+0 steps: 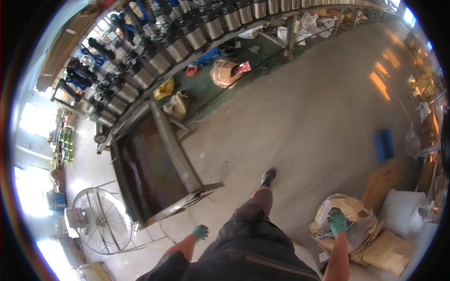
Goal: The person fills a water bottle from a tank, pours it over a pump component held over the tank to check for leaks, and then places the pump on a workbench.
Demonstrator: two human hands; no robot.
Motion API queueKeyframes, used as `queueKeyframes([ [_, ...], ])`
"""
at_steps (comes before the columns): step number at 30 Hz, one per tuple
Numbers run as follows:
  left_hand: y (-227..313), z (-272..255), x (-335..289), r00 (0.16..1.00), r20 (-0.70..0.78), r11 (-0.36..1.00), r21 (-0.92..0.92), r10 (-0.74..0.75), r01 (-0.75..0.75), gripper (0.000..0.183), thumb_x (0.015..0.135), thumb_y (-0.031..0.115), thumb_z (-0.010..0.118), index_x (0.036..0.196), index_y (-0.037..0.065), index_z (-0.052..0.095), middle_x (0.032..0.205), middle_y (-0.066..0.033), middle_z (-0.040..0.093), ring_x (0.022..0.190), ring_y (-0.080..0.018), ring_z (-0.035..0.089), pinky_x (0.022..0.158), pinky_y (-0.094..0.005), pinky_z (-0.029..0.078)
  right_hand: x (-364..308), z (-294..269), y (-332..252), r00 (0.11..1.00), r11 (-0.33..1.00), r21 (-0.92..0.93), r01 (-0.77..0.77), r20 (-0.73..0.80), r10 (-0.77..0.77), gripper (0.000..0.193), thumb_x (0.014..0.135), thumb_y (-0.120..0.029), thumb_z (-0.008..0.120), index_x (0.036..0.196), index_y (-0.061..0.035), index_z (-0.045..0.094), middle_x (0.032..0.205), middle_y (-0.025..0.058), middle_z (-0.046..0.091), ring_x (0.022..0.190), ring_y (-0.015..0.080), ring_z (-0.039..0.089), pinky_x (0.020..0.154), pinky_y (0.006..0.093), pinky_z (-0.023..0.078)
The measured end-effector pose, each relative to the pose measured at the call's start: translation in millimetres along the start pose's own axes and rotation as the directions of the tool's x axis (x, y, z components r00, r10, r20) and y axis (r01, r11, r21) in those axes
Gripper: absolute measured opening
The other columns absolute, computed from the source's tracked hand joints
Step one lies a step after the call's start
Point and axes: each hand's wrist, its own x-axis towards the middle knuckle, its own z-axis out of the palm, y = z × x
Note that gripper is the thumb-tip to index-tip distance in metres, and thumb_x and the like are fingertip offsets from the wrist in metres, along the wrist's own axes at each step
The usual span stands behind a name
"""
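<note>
My left hand (200,232), in a green glove with dark fingertips, hangs beside my hip with its fingers curled in. Nothing shows in it, and a low metal-framed platform (152,164) is nearest to it. My right hand (337,221), gloved the same way, is held out at my right side with its fingers folded. No object shows in that hand either. Below it in the picture lies a torn, open paper sack (323,218) with crumpled wrapping, apart from the hand as far as I can tell. One dark shoe (268,178) is on the floor ahead of me.
A long conveyor line carrying silver metal cylinders (194,37) curves along the left and far side. Under it lie a cardboard box (225,73) and a yellow bag (164,89). A large round fan (102,220) stands left; a blue bin (384,145) and white sack (405,209) lie right.
</note>
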Motion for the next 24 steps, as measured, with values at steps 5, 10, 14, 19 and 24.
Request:
queueKeyframes([
  [5,212,106,69,0.999,0.037,0.976,0.214,0.016,-0.023,0.025,0.098,0.014,0.053,0.120,0.015,0.064,0.105,-0.0099,0.072,0.083,-0.0287,0.069,0.069,-0.0502,0.054,141,-109,72,0.978,0.961,-0.231,0.152,-0.104,-0.180,0.018,0.096,-0.019,0.061,0.105,-0.0043,0.066,0.081,0.0053,0.068,0.058,0.0152,0.061,0.053,0.0295,0.051],
  [10,510,255,115,0.940,0.084,0.924,0.171,0.331,-0.341,0.021,0.096,0.020,0.059,0.112,0.013,0.071,0.099,-0.0087,0.075,0.086,-0.0179,0.071,0.073,-0.0339,0.055,199,-162,153,0.833,0.779,0.479,-0.404,-0.160,0.530,0.013,0.098,-0.017,0.054,0.105,-0.0134,0.064,0.092,0.0063,0.068,0.072,0.0197,0.068,0.052,0.0335,0.053],
  [14,796,404,70,0.782,0.315,0.798,0.109,0.538,-0.593,0.031,0.095,-0.003,0.046,0.119,0.006,0.063,0.099,-0.0055,0.068,0.083,-0.0166,0.063,0.074,-0.0307,0.054,200,-164,291,0.911,0.908,-0.107,-0.405,-0.128,0.392,0.023,0.098,-0.020,0.054,0.119,-0.0125,0.061,0.101,0.0083,0.071,0.080,0.0216,0.071,0.055,0.0360,0.055],
  [19,1030,580,27,0.772,0.253,0.716,0.289,0.583,-0.635,0.027,0.099,0.000,0.044,0.118,0.007,0.061,0.099,-0.0061,0.067,0.078,-0.0141,0.061,0.065,-0.0287,0.049,262,-152,264,0.933,0.861,-0.410,-0.301,0.060,0.354,0.030,0.094,-0.030,0.058,0.116,-0.0097,0.064,0.100,0.0140,0.072,0.086,0.0285,0.071,0.072,0.0449,0.054],
  [24,1058,651,53,0.870,0.232,0.789,0.369,0.435,-0.492,0.028,0.092,0.005,0.057,0.119,0.008,0.063,0.103,-0.0076,0.069,0.080,-0.0194,0.067,0.064,-0.0365,0.054,459,-278,171,0.875,0.846,-0.269,-0.461,0.019,0.483,0.021,0.095,-0.027,0.054,0.107,-0.0121,0.063,0.094,0.0143,0.070,0.084,0.0319,0.068,0.071,0.0496,0.053],
])
